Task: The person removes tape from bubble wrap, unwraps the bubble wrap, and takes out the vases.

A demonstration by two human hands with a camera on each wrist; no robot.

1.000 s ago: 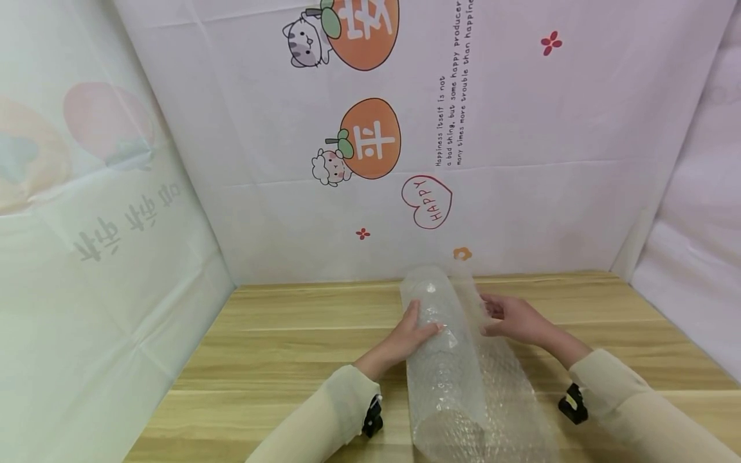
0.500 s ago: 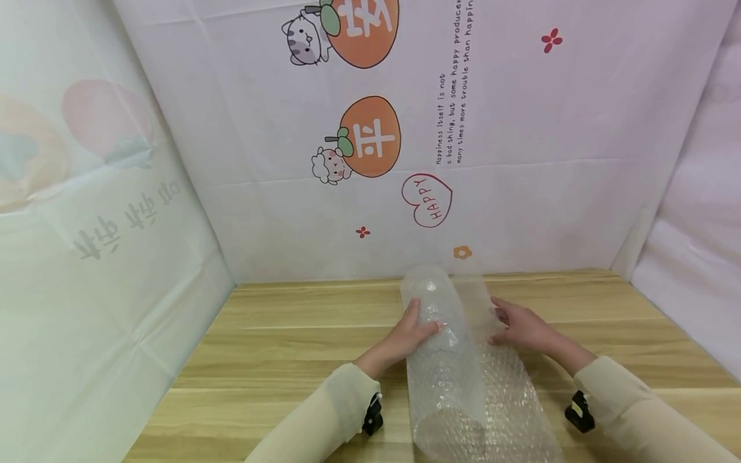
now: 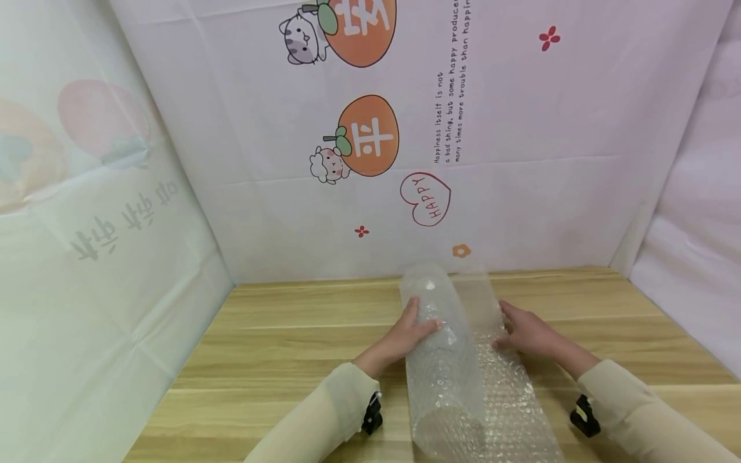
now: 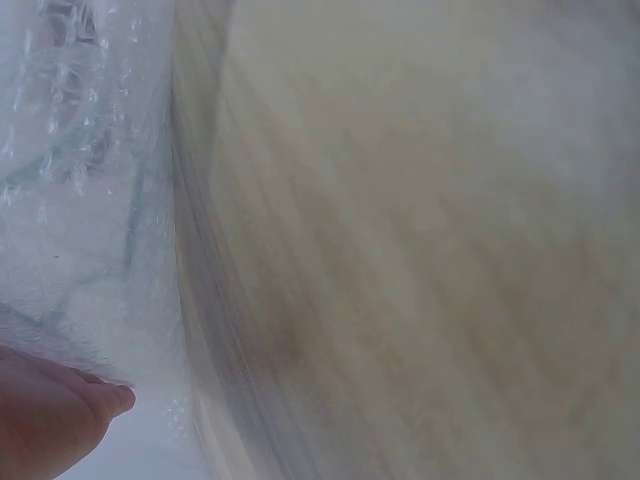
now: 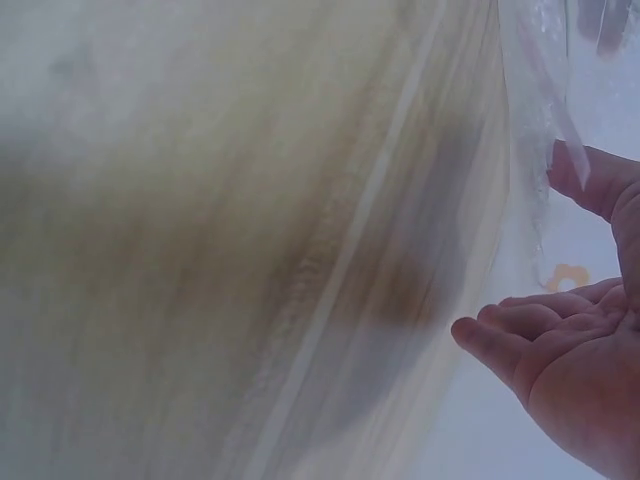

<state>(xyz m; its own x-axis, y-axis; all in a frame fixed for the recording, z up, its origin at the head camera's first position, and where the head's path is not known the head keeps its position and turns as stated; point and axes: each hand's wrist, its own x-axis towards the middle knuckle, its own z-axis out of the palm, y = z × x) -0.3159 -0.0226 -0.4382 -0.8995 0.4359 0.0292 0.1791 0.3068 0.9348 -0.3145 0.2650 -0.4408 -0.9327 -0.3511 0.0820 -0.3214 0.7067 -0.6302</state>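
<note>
A clear roll of bubble wrap point(image 3: 442, 379) lies lengthwise on the wooden table, its near end showing as a round hollow. From its right side a loose flap of bubble wrap point(image 3: 512, 405) spreads over the tabletop. My left hand point(image 3: 405, 337) rests on the roll's upper left side, thumb and a finger spread over it; its other fingers are hidden. At the flap's right edge is my right hand point(image 3: 529, 331). In the right wrist view, the right thumb point(image 5: 595, 180) touches the plastic edge, well apart from the extended fingers point(image 5: 500, 350).
The wooden table point(image 3: 278, 360) ends at a white printed cloth point(image 3: 521, 193) hung behind it. More white cloth point(image 3: 104, 321) hangs at the left, and another sheet point(image 3: 695, 257) at the right. Dark wrist devices point(image 3: 585, 417) sit under both cuffs.
My right hand has moved to the right, away from the roll, and more of the loose flap shows flat between them. The left hand keeps its place on the roll.
</note>
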